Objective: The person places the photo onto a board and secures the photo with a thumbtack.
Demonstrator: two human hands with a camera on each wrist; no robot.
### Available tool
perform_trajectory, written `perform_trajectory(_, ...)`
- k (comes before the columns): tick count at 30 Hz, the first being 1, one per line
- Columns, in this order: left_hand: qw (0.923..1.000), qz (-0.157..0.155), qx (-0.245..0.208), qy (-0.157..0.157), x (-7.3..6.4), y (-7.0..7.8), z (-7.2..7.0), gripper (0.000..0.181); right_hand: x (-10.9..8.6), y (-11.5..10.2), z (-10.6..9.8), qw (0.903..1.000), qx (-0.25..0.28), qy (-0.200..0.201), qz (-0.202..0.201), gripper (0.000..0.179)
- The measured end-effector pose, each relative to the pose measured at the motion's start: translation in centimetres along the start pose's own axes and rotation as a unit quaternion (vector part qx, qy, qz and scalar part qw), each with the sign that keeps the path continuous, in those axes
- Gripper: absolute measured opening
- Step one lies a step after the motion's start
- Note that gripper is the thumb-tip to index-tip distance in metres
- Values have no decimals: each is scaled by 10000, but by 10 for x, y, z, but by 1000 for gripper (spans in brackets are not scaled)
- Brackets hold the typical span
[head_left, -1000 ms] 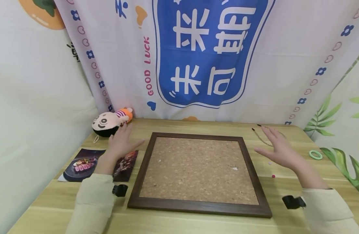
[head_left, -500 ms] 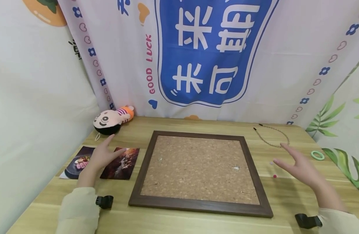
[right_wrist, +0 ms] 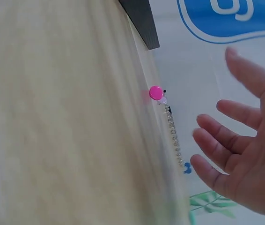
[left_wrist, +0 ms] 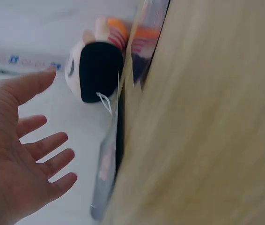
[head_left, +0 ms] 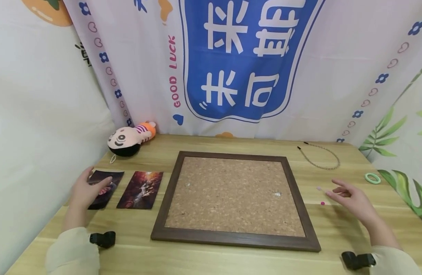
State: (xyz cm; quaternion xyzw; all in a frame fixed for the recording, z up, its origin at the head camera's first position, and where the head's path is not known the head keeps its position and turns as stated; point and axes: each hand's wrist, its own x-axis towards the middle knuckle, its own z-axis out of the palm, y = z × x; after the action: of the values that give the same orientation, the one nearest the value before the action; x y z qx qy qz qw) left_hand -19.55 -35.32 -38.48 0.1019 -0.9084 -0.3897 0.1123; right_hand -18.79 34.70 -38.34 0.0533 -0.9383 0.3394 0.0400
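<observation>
My left hand (head_left: pixel 84 193) hovers over the left edge of a dark food photo (head_left: pixel 107 196), partly covering it. In the left wrist view, that hand's thumb and fingers are spread with nothing between them. A second photo (head_left: pixel 142 190) in red and black lies to its right. My right hand (head_left: pixel 354 202), fingers loosely bent and holding nothing, is above the table to the right of the brown-framed cork board (head_left: pixel 235 194). Nearest to its fingertips are a pink push pin (right_wrist: pixel 156 93) and a small pale pin (head_left: pixel 319 188).
A plush doll (head_left: pixel 128 140) lies at the back left, near the curtain. On the right are a thin cord (head_left: pixel 320 167) with black tips and a light green ring (head_left: pixel 372 178). The board takes up the table's middle.
My left hand has moved left and lower, from beside the doll to the food photo. My right hand has moved right and down toward the pins, its fingers now more bent.
</observation>
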Motion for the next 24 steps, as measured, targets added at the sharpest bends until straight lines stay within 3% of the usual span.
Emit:
perform_trajectory(6,9995,-151,94,276,1,-24,-5,77,4,11,10,9993,342,129,-97,40)
perform_trajectory(11,9985,-194,464,231,3,-36,-6,77,5,16,21,9986,458,36,-252,30)
perform_trajectory(18,9977,-361,563,78,-4,-43,-3,81,3,15,29,9991,357,68,-220,26)
perform_trajectory(24,9927,-387,1138,24,-9,-44,-4,83,2,19,35,9987,383,154,-286,23)
